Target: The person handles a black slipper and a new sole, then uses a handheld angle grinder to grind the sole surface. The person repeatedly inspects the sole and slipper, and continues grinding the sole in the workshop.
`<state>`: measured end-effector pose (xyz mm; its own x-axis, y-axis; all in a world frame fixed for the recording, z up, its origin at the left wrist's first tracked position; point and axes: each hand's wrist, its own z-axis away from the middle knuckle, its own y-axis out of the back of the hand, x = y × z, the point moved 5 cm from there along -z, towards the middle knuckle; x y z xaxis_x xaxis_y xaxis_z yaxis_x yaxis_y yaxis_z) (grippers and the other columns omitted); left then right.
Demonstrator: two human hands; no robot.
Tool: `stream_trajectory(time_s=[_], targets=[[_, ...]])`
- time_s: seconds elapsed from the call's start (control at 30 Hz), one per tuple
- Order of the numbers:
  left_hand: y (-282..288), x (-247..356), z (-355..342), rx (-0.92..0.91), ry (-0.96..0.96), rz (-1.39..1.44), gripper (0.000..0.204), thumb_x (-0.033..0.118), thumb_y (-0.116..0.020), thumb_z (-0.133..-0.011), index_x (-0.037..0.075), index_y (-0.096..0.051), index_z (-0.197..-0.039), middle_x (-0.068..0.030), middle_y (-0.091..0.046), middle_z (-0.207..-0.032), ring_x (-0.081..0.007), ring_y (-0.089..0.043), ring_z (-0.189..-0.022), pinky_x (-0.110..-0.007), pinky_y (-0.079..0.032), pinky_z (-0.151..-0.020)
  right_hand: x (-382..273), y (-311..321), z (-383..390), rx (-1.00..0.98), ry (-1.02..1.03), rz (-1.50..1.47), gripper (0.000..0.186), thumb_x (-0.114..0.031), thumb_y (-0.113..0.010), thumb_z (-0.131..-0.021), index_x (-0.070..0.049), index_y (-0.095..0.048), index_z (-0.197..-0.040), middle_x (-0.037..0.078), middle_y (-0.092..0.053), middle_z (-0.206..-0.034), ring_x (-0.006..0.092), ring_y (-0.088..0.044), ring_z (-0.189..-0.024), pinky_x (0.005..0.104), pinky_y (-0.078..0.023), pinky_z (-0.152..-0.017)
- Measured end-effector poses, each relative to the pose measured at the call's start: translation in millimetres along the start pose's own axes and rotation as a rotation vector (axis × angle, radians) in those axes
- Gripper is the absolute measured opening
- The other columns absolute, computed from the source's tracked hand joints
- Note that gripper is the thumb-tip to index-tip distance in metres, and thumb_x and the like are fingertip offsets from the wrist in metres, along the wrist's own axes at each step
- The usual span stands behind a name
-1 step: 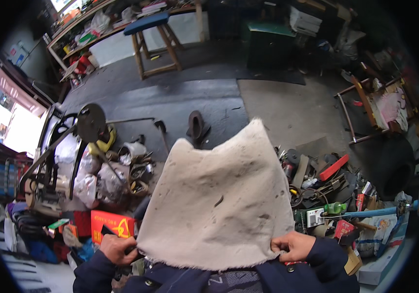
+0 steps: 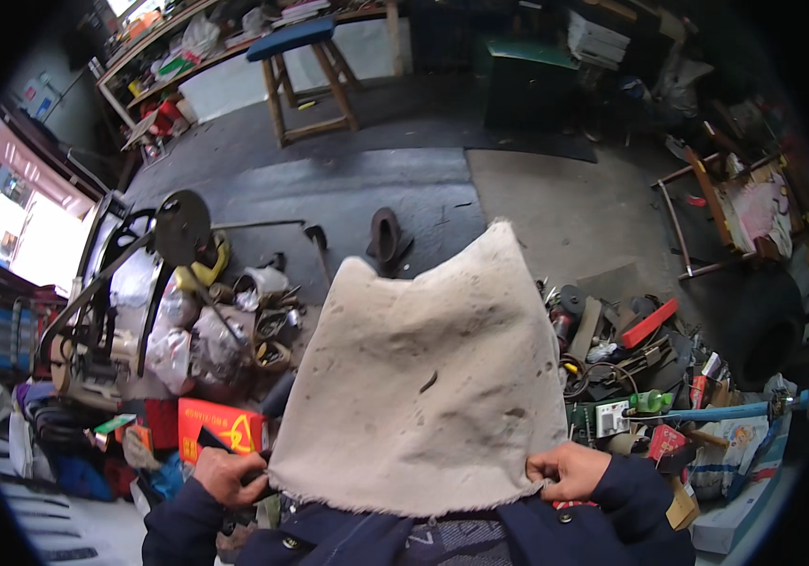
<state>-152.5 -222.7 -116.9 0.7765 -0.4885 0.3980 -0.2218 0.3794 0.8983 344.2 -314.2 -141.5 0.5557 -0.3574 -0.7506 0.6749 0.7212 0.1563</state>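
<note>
A beige, stained cloth point(image 2: 423, 377) lies spread over my lap, with a frayed near edge and raised far corners. My left hand point(image 2: 228, 474) is closed at its near left corner, thumb and fingers pinched together. At the near right corner, my right hand point(image 2: 569, 471) pinches the cloth's edge between thumb and curled fingers. A small dark curved mark point(image 2: 428, 382) shows near the cloth's middle. Close behind my left hand stands a red box point(image 2: 221, 426) with yellow print.
To the left stand a machine with a dark round wheel point(image 2: 182, 228) and clear plastic bags point(image 2: 216, 344). Scraps and tools, including a red bar point(image 2: 650, 323), crowd the right. Beyond the cloth are a dark shoe point(image 2: 386, 236) and a blue-topped wooden stool point(image 2: 291, 40).
The view has shifted slightly, so the surroundings appear a little farther right. Both hands keep their hold on the cloth.
</note>
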Motion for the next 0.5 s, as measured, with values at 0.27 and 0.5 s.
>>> stream_trajectory(time_s=[0.27, 0.5], targets=[[76.2, -89.7, 42.1, 0.490, 0.409, 0.183, 0.021, 0.011, -0.079, -0.090, 0.003, -0.061, -0.082, -0.0032, -0.053, -0.056, -0.0069, -0.045, -0.049, -0.030, -0.032, -0.047, -45.5, 20.7, -2.1, -0.100, 0.050, 0.083, 0.036, -0.017, -0.074, -0.091, -0.011, -0.071, -0.127, 0.007, -0.070, -0.074, 0.0197, -0.069, -0.068, 0.0349, -0.054, -0.066], [156.4, -85.4, -39.7, 1.120, 0.061, 0.246, 0.017, 0.015, -0.068, -0.104, 0.009, -0.061, -0.090, 0.0108, -0.039, -0.066, 0.0006, -0.032, -0.060, -0.022, -0.022, -0.053, -147.8, 49.0, -75.2, 0.681, 0.671, 0.582, 0.016, -0.008, -0.069, -0.090, -0.008, -0.074, -0.105, 0.012, -0.065, -0.090, 0.0322, -0.068, -0.073, 0.0420, -0.056, -0.065]])
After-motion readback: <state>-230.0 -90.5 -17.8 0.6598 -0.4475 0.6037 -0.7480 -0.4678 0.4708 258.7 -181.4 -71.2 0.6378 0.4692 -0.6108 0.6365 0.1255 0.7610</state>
